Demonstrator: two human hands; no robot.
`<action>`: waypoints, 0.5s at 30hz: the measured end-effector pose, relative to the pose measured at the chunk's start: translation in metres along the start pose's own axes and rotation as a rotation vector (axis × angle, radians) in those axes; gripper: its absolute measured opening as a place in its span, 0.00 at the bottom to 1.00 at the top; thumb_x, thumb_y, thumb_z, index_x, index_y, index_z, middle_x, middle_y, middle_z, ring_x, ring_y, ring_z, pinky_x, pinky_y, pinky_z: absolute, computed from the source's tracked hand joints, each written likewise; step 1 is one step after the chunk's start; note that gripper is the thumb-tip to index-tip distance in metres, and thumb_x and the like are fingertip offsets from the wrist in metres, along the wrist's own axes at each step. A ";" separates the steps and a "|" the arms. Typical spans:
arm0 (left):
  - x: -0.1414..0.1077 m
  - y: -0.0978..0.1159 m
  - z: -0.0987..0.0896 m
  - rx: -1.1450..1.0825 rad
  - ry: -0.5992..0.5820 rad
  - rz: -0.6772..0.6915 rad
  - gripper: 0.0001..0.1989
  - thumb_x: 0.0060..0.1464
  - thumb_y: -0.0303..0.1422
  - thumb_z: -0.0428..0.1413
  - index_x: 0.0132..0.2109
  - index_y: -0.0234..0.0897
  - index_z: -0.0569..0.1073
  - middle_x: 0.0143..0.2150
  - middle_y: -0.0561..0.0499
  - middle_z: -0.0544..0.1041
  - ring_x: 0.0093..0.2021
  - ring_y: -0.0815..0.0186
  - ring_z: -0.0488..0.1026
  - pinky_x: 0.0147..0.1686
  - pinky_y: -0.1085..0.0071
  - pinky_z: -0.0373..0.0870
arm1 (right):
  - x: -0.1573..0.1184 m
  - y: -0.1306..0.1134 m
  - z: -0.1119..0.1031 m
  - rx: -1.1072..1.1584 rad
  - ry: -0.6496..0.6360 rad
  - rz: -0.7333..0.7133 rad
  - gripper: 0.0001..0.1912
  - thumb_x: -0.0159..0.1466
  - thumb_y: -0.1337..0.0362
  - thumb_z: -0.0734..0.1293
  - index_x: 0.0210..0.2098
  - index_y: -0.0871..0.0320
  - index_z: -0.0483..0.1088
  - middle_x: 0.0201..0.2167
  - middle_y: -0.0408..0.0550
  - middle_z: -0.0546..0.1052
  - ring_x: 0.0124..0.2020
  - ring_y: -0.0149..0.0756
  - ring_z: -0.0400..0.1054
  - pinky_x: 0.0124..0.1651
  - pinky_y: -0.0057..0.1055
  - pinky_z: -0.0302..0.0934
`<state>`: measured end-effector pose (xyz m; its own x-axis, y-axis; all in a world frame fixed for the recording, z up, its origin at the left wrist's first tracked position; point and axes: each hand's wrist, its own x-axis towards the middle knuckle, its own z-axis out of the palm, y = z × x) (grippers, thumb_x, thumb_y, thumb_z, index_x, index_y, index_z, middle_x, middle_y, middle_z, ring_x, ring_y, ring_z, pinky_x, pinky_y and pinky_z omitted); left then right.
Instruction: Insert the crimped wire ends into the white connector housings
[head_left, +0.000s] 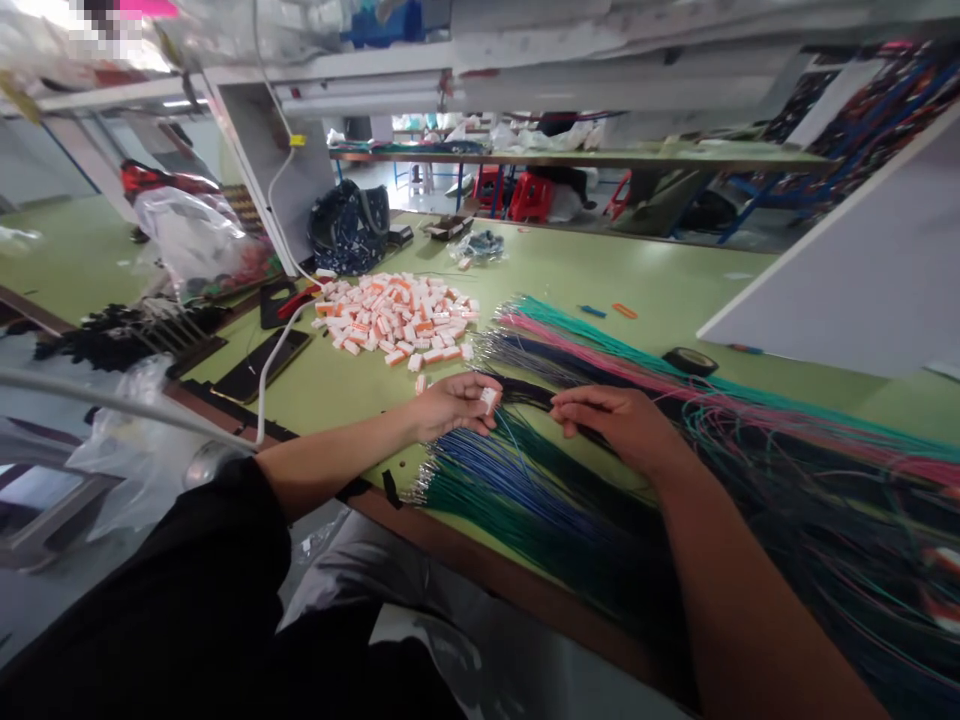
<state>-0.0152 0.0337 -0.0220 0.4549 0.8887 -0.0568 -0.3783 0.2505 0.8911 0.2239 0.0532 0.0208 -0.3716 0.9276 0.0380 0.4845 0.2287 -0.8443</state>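
My left hand [454, 407] is closed on a small white and orange connector housing [490, 401], held between thumb and fingers. A thin light-blue wire [514, 432] runs down from the housing. To its right, my right hand [611, 425] is in a pinch over the dark wires; whatever lies between its fingertips is too small to make out. Beneath both hands lie bundles of black wires [525, 390], blue wires [495, 470] and dark green wires [480, 505], with metal terminals at their left ends. A heap of connector housings [397, 315] lies beyond my left hand.
Pink wires [570, 350] and teal wires [592, 345] stretch rightward across the green table [600, 260]. Black tape [688, 361] rests on them. A phone [262, 366], red-handled pliers [300, 298] and a white cable [274, 360] are at left. A dark patterned bag [349, 230] stands behind.
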 end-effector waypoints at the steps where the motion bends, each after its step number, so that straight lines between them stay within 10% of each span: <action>1: 0.000 0.000 0.000 0.002 -0.008 0.005 0.17 0.42 0.23 0.62 0.41 0.33 0.70 0.29 0.53 0.74 0.28 0.70 0.75 0.27 0.74 0.72 | -0.001 -0.002 0.001 -0.019 0.025 -0.004 0.17 0.51 0.51 0.68 0.33 0.57 0.76 0.22 0.45 0.76 0.25 0.34 0.68 0.33 0.32 0.61; 15: -0.005 0.004 0.008 -0.041 -0.009 -0.001 0.17 0.40 0.24 0.62 0.41 0.31 0.71 0.29 0.53 0.75 0.28 0.68 0.76 0.28 0.74 0.74 | -0.008 -0.025 0.030 -0.276 0.082 -0.230 0.08 0.54 0.64 0.63 0.27 0.57 0.74 0.23 0.42 0.76 0.22 0.28 0.64 0.27 0.26 0.55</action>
<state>-0.0130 0.0275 -0.0146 0.4622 0.8851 -0.0537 -0.4105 0.2672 0.8718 0.1907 0.0308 0.0257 -0.4365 0.8608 0.2617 0.5953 0.4944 -0.6334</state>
